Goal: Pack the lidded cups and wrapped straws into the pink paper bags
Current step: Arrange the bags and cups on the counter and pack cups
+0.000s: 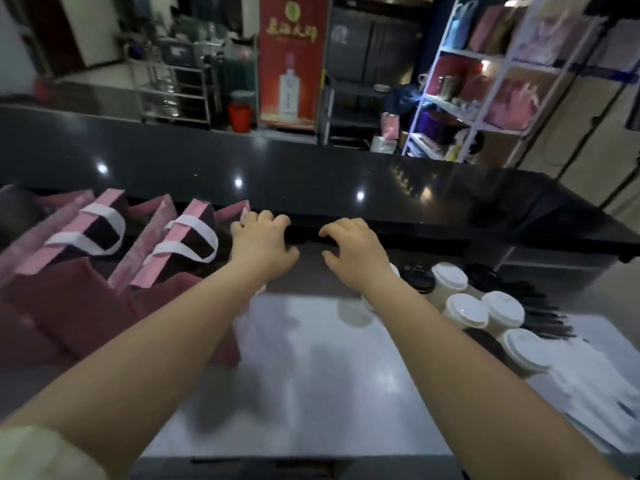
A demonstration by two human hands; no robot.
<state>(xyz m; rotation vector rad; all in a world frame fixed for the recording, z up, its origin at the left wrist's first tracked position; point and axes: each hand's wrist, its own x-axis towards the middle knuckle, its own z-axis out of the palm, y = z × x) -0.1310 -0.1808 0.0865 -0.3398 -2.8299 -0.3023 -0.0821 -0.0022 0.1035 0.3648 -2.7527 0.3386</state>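
Note:
Several pink paper bags (104,237) with white handles stand in a row along the left of the steel counter. My left hand (263,240) reaches over the top edge of the rightmost bag (239,213), fingers bent at its rim; whether it grips the paper is unclear. My right hand (353,247) hovers beside it with loosely curled fingers and holds nothing. Several lidded cups (465,310), white-lidded and black-lidded, cluster at the right. Wrapped straws (588,382) lie in a white pile at the right front, with dark ones (540,306) behind the cups.
The steel work surface (311,375) lies under my forearms. A raised black counter ledge (346,181) runs across the back. Beyond it stand a red poster, metal racks and white shelving with pink bags.

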